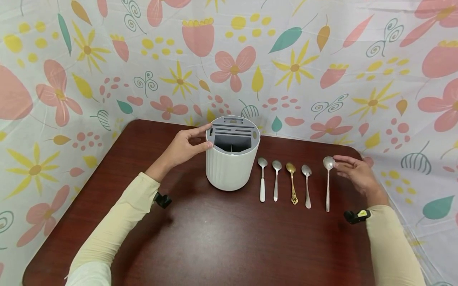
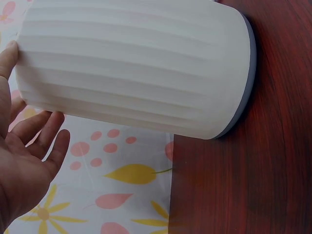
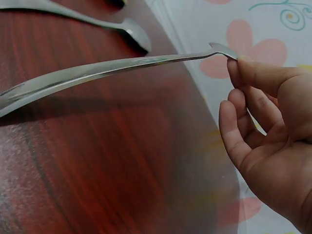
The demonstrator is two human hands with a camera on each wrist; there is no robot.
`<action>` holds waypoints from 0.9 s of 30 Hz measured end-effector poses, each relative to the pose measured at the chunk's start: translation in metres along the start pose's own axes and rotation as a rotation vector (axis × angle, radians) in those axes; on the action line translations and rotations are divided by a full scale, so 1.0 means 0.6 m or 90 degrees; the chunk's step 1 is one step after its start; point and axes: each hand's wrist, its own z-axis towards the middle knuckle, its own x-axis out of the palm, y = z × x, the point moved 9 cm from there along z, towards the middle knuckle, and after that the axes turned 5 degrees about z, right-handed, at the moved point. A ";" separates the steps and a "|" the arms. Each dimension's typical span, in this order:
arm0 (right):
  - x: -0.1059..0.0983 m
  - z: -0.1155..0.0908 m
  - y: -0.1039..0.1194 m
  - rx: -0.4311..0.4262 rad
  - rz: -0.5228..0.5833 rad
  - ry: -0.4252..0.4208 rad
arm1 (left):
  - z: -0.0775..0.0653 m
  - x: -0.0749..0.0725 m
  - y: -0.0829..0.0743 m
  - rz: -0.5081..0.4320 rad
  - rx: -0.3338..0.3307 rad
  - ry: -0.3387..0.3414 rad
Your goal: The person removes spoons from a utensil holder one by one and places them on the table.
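Observation:
A white ribbed utensil holder [image 1: 229, 171] with a grey slotted top stands upright on the table. My left hand [image 1: 186, 145] touches its upper left side near the rim, thumb and index finger extended; in the left wrist view the other fingers are loosely bent beside the holder [image 2: 136, 68]. On the right, my right hand [image 1: 358, 174] pinches the bowl edge of a long-handled silver spoon [image 1: 328, 186]. The right wrist view shows this spoon [image 3: 122, 66] running leftward from thumb and fingertips. Left of it lie a silver spoon [image 1: 307, 184] and a gold spoon [image 1: 292, 180].
Nearer the holder are another silver spoon [image 1: 276, 178] and a white-handled spoon [image 1: 262, 182]. All the spoons lie in a row, bowls away from me. The dark wooden table [image 1: 214, 246] meets a flower-patterned cloth [image 1: 232, 47] at its back and sides.

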 end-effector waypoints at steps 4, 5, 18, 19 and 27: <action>-0.004 0.003 -0.008 -0.007 -0.026 -0.023 | 0.001 -0.001 -0.001 -0.002 0.001 -0.002; -0.005 0.003 -0.010 -0.009 -0.036 -0.030 | 0.001 -0.001 -0.001 -0.003 0.001 -0.002; -0.015 0.012 -0.039 0.004 -0.050 -0.084 | -0.001 0.000 0.000 -0.007 -0.006 -0.001; -0.014 0.012 -0.041 0.004 -0.058 -0.084 | -0.001 0.000 0.000 -0.008 -0.005 -0.002; -0.010 0.015 -0.052 0.009 -0.086 -0.070 | 0.000 0.001 -0.001 -0.008 -0.003 -0.001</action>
